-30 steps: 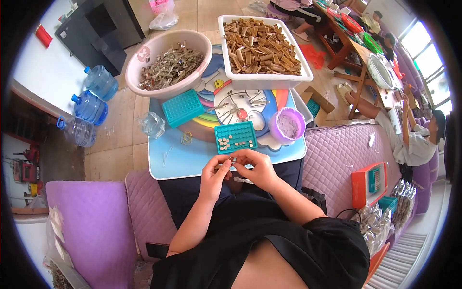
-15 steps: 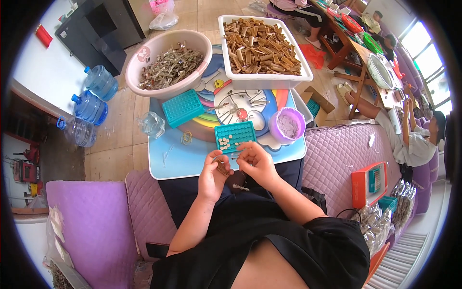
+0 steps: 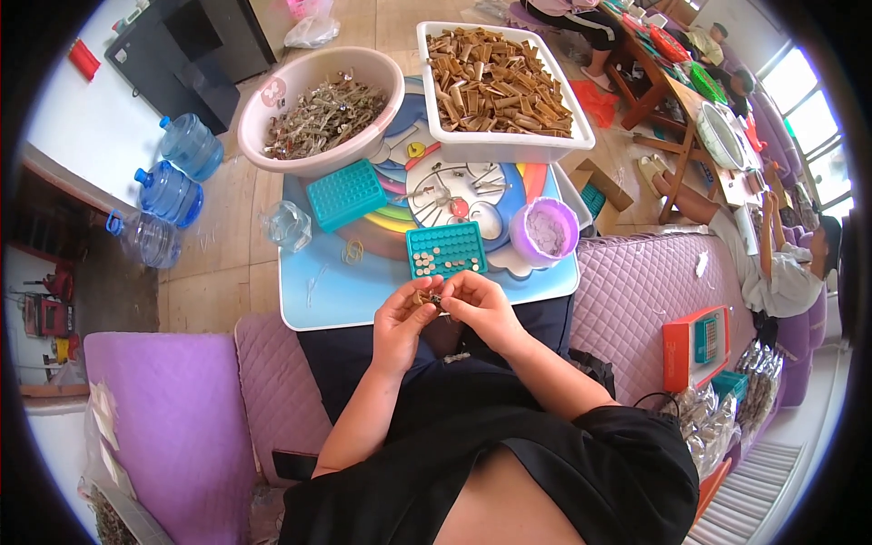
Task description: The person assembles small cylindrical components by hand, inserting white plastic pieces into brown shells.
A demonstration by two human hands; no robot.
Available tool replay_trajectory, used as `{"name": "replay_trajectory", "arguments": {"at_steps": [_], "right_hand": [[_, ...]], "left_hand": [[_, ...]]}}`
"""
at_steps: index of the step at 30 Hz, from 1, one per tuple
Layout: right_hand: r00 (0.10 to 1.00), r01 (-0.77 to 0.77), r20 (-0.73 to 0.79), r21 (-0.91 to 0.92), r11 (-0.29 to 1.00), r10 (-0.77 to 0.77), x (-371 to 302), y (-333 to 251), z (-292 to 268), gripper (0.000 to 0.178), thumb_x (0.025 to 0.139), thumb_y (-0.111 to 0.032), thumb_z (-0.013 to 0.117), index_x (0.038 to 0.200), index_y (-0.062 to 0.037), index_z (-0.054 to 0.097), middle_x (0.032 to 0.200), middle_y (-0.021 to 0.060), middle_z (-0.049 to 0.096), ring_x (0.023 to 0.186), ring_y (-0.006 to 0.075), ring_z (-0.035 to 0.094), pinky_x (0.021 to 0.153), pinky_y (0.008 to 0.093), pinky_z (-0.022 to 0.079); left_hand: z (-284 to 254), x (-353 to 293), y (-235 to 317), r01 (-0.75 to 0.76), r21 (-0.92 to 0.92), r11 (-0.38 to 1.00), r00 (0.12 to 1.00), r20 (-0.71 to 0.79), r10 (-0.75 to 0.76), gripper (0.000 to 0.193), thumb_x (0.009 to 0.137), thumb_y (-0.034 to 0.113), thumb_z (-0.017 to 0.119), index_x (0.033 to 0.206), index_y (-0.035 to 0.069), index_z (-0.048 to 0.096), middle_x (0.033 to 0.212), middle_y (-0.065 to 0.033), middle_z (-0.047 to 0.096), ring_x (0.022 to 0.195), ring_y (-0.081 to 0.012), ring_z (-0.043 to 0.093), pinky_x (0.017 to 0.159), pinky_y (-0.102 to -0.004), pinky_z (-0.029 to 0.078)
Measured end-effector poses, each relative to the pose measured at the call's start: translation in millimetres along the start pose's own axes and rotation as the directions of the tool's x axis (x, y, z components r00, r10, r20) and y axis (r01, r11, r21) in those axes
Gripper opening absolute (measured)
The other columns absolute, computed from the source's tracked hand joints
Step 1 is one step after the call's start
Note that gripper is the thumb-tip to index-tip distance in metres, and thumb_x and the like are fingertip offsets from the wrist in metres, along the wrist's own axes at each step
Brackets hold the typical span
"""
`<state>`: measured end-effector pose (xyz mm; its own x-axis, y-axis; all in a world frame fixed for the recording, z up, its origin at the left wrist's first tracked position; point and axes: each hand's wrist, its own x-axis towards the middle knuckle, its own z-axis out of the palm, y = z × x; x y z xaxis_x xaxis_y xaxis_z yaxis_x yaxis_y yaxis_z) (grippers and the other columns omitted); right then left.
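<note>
Just below frame centre, the left hand (image 3: 398, 322), fingers curled, pinches a small dark piece (image 3: 435, 301), long axis indistinct, which the right hand (image 3: 481, 309) also pinches; just above, a teal tray (image 3: 459, 242) lies crosswise, nearer the right hand.

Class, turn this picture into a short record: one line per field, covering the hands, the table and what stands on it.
Left hand: left hand, fingers pinched at a small piece, too small to identify
Right hand: right hand, fingertips at the same piece
Table: blue, cartoon-printed table
Nearest tray: teal tray partly filled with pale discs
Other tray: second teal tray, farther left
Right side: purple tub, pale contents
Far side: pink basin; white bin of brown pieces
</note>
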<state>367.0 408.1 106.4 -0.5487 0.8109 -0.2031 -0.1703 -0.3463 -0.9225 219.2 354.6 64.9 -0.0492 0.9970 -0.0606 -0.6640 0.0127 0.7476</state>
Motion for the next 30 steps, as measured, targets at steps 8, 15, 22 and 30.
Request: {"name": "replay_trajectory", "arguments": {"at_steps": [8, 15, 22, 30], "right_hand": [[0.999, 0.035, 0.03, -0.012, 0.999, -0.034, 1, 6, -1, 0.005, 0.087, -0.006, 0.057, 0.087, -0.0023, 0.053, 0.085, 0.0001, 0.057, 0.079, 0.0055, 0.053, 0.072, 0.0199, 0.043], [0.998, 0.016, 0.062, -0.007, 1.0, -0.016, 1, 10, -9, 0.008, 0.087, -0.008, 0.059, 0.086, -0.0018, 0.054, 0.085, 0.0004, 0.058, 0.079, 0.0059, 0.054, 0.072, 0.0207, 0.043], [0.995, -0.027, 0.093, -0.068, 0.997, 0.033, 2, 10, -13, 0.01, 0.086, -0.01, 0.06, 0.085, -0.0021, 0.055, 0.084, -0.0007, 0.058, 0.077, 0.004, 0.054, 0.069, 0.019, 0.043], [0.996, 0.045, 0.084, -0.039, 0.998, -0.041, 8, 32, -23, 0.017, 0.087, -0.009, 0.061, 0.099, -0.0045, 0.049, 0.086, -0.0014, 0.054, 0.075, 0.0056, 0.053, 0.068, 0.0208, 0.044]], "left_hand": [[-6, -2, -5, 0.006, 0.136, 0.991, 1.0, -0.016, -0.003, 0.042, 0.082, -0.004, 0.063, 0.123, 0.001, 0.054, 0.116, -0.0131, 0.059, 0.105, -0.0176, 0.058, 0.091, -0.0303, 0.046], [-2, -1, -2, 0.006, 0.082, 0.997, 1.0, -0.023, -0.004, 0.041, 0.081, -0.002, 0.064, 0.121, 0.001, 0.054, 0.11, -0.0122, 0.062, 0.095, -0.0173, 0.061, 0.082, -0.0326, 0.054], [-6, -2, -3, 0.083, 0.145, 0.986, 0.996, -0.053, -0.076, 0.035, 0.079, -0.005, 0.065, 0.113, -0.001, 0.058, 0.102, -0.0106, 0.065, 0.09, -0.0158, 0.064, 0.078, -0.0253, 0.052], [-3, -1, -5, 0.1, 0.056, 0.993, 0.994, -0.038, -0.098, 0.032, 0.083, 0.001, 0.063, 0.114, 0.0, 0.057, 0.105, -0.0117, 0.063, 0.093, -0.0177, 0.063, 0.08, -0.0296, 0.054]]}}
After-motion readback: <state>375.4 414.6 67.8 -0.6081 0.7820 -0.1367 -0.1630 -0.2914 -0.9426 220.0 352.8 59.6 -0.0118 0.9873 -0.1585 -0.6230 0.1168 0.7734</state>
